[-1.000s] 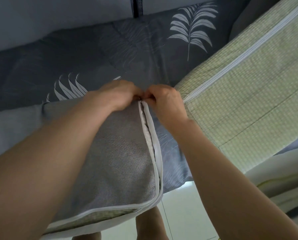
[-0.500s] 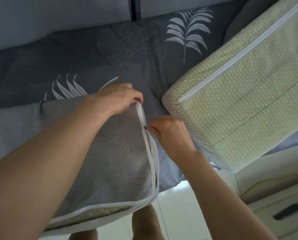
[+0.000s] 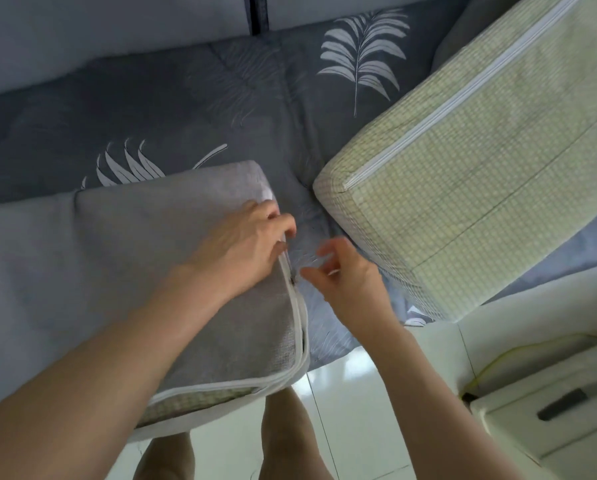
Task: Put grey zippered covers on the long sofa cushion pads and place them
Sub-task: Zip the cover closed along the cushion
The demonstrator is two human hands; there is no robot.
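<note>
Now your left hand (image 3: 245, 244) clamps the grey woven zippered cover (image 3: 165, 237) edge; right hand (image 3: 342, 277) is loose, empty. Pinch the small dark zip pull (image 3: 292, 280), keep fabric taut.

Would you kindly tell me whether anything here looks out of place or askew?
Yes: the grey cover gapes along its near edge, showing the green checked pad inside, and the second pad lies bare and slanted on the sofa.

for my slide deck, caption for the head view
Left hand grips the cover edge; right hand open beside the zipper; green pad lies alongside.
</note>
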